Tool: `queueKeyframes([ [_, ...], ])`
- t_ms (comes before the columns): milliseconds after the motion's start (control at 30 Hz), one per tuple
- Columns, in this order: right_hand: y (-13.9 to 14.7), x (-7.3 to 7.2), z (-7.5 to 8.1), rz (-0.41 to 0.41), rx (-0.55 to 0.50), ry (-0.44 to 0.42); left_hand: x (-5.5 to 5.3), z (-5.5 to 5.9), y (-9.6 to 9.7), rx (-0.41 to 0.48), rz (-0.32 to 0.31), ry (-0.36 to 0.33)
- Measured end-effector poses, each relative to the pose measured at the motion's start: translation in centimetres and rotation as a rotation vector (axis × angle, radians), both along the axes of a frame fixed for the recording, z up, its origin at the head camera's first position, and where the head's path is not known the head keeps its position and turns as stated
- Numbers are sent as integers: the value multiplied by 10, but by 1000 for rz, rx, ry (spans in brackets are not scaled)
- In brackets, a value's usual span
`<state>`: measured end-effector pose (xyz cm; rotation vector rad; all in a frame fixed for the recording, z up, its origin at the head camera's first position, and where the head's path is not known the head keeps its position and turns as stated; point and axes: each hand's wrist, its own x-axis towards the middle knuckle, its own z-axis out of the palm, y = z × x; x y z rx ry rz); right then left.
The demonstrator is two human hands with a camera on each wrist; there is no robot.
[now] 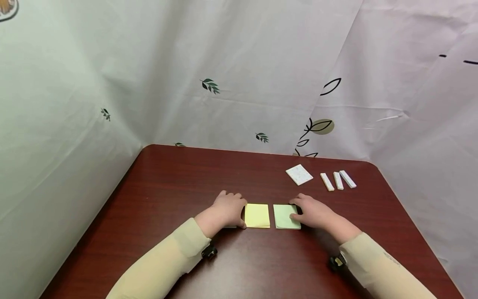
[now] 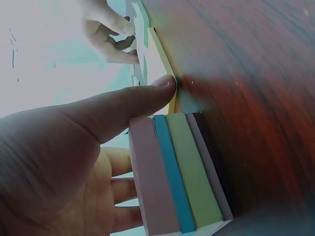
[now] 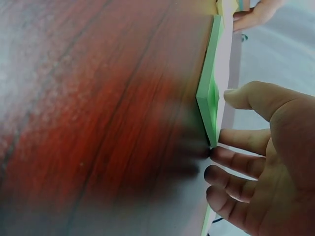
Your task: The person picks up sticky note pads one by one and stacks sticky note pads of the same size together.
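Note:
A yellow sticky note pad (image 1: pixel 257 215) lies flat mid-table. My left hand (image 1: pixel 228 209) grips its left end, thumb at the near corner and a finger by the far one. Under that palm stands a stack of sticky note pads (image 2: pixel 177 174) in pink, blue, green and purple, mostly hidden in the head view. A light green sticky note pad (image 1: pixel 285 220) lies just right of the yellow one, across a narrow gap. My right hand (image 1: pixel 313 211) is at its right side, thumb over the top and fingers loosely spread by the edge (image 3: pixel 236 157).
The dark red wooden table (image 1: pixel 186 174) meets white printed cloth (image 1: pixel 239 83) at the back and both sides. Toward the back right lie a white square piece (image 1: pixel 299 175) and three white bars, one bar (image 1: pixel 327 182) set slightly apart.

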<state>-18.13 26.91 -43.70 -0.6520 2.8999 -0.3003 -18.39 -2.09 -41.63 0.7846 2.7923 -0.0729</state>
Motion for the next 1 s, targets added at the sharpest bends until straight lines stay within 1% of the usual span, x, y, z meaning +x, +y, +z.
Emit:
queueKeyframes([
  [100, 4, 1, -1, -1, -5, -16, 0, -2, 0, -2, 1, 7],
  [300, 7, 3, -1, -14, -16, -62, 1, -3, 2, -8, 9, 19],
  [533, 7, 0, -2, -39, -31, -94, 2, -4, 3, -16, 15, 18],
  [733, 10, -5, -3, -34, -96, -119, 2, -4, 2, -14, 25, 17],
  [1000, 10, -9, -2, -72, -197, -207, -1, -7, 0, 7, 27, 18],
])
